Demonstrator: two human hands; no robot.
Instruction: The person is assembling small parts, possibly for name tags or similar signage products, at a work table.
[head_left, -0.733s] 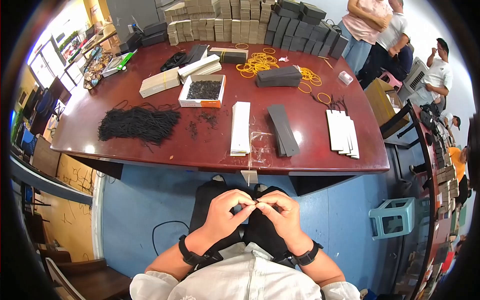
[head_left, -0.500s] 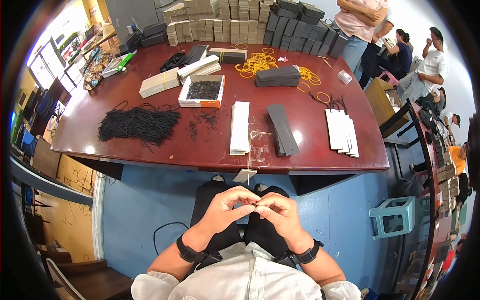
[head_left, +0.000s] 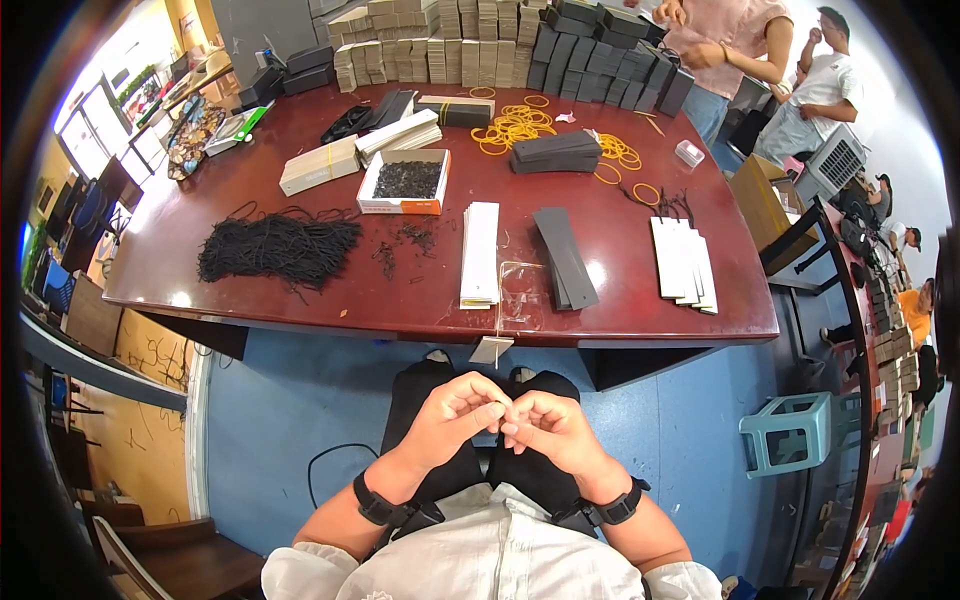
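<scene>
My left hand [head_left: 458, 415] and my right hand [head_left: 550, 432] meet over my lap, short of the table's near edge. Both are closed in a pinch, fingertips touching. Whatever small thing they hold is hidden by the fingers. On the table beyond lie a stack of long white card strips [head_left: 480, 255] and several dark grey strips [head_left: 565, 258]. To the right, white tags [head_left: 682, 265] have black cords at their far ends. A bundle of black cords [head_left: 280, 250] lies at the left, with small black pieces [head_left: 412, 236] scattered beside it.
A small white and orange box [head_left: 400, 207] holds many tiny black pieces. Yellow rubber bands [head_left: 515, 125], a dark grey stack [head_left: 553, 152] and piled card blocks [head_left: 480, 55] lie farther back. A person [head_left: 725, 50] stands at the far right; a teal stool [head_left: 787, 436] is on the floor.
My fingers have shifted slightly, and the dark bit seen between them before is now hidden. The standing person at the far right has unfolded their arms and reaches toward the table.
</scene>
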